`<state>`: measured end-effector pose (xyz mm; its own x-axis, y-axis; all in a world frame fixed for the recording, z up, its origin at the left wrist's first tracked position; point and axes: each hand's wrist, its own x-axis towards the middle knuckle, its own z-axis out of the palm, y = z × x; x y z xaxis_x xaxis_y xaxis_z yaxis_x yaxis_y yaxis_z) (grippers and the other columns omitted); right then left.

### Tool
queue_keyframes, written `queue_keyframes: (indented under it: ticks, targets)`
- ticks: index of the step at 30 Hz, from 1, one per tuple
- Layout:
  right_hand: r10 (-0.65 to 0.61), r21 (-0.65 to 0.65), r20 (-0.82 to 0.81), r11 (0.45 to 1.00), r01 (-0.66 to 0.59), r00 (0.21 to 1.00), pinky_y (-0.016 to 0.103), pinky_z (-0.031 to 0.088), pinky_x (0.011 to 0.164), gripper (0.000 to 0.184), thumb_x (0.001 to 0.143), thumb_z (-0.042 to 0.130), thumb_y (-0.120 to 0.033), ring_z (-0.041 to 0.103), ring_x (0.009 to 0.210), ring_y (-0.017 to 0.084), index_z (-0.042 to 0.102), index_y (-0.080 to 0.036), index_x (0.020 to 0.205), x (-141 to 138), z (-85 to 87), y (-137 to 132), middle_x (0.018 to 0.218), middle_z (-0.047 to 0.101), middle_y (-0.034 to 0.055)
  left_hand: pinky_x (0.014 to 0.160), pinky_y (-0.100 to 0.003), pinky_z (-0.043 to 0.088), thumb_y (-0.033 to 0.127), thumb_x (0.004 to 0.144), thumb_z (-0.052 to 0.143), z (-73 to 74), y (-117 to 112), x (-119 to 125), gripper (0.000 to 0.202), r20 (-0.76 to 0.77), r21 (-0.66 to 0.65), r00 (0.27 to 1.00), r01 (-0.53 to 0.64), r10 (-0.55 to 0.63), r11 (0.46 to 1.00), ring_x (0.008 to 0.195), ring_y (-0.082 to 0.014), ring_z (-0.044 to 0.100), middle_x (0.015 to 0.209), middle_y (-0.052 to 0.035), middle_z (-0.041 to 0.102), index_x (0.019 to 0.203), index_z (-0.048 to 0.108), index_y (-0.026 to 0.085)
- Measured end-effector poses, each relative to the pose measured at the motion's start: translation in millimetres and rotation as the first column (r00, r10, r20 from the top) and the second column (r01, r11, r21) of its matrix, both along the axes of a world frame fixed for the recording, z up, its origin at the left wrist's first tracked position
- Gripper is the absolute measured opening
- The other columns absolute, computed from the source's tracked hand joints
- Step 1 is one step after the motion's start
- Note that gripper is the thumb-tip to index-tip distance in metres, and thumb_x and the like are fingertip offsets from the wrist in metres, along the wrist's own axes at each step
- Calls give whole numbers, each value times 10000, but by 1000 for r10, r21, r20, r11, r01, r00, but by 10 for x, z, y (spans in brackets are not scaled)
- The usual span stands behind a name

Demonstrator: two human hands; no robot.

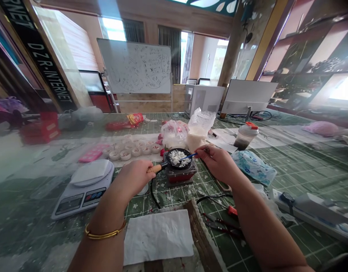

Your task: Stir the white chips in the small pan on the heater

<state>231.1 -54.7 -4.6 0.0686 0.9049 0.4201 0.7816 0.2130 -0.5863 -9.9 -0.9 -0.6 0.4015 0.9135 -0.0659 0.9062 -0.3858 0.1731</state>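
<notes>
My left hand [136, 176] is closed round the wooden handle [154, 169] of a small black frying pan [170, 166]. The pan rests on a small red and grey electric stove [178, 175]. White crumbly chunks [177, 156] fill its bottom. From the right, my right hand [212, 158] pinches a thin blue stirring stick [191, 155], whose tip dips into the chunks. I cannot make out the shape of that tip. Just behind the pan stands an open plastic bag of pale granules [197, 136].
A white kitchen scale [85, 189] sits at left, with several small filled cups [125, 154] and a pink mould [91, 152] behind it. To the right are a tissue pack [254, 166], a shaker bottle [246, 135], pliers [221, 223] and a power strip [318, 211]. A white sheet [159, 236] lies in front.
</notes>
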Motion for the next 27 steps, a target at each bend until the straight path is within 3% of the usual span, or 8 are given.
queue_keyframes:
  ticks: [4, 8, 15, 23, 27]
  targets:
    - [-39, -7, 2, 999, 39, 999, 257, 395, 567, 289, 840, 414, -414, 568, 600, 140, 614, -206, 861, 55, 12, -7, 757, 687, 19, 502, -239, 215, 339, 736, 425, 6, -9, 6, 191, 1, 8, 1000, -4, 4, 1000, 613, -147, 507, 691, -20, 594, 724, 568, 212]
    - [4, -20, 27, 1000, -4, 1000, 269, 409, 625, 247, 831, 439, -366, 599, 699, 164, 613, -191, 844, 40, -23, 48, 758, 687, 33, 511, -237, 219, 358, 734, 435, 2, -8, 2, 194, 11, 0, 1000, 10, -10, 1000, 628, -147, 510, 695, -17, 593, 721, 562, 212]
    - [-119, 39, 48, 992, 117, 992, 276, 404, 596, 301, 836, 415, -400, 598, 660, 171, 619, -193, 915, 91, -48, 91, 775, 687, 44, 513, -239, 231, 363, 734, 435, -1, -3, 5, 188, 11, 2, 1000, 6, -7, 1000, 631, -151, 514, 690, -17, 588, 692, 534, 209]
    - [110, -63, 14, 992, -109, 994, 266, 432, 622, 303, 849, 400, -407, 605, 697, 158, 606, -218, 963, -78, -84, 64, 797, 684, 30, 497, -237, 222, 358, 724, 457, 0, -5, 15, 169, 4, 9, 1000, 4, -4, 1000, 605, -140, 503, 664, -6, 571, 667, 498, 204]
    - [61, -53, 51, 997, -58, 997, 279, 434, 640, 286, 844, 413, -394, 607, 716, 172, 617, -207, 917, -43, -31, 16, 785, 682, 38, 496, -235, 217, 363, 722, 457, -16, 4, 0, 167, 18, -10, 1000, -8, 8, 1000, 598, -136, 497, 658, 0, 569, 667, 495, 210]
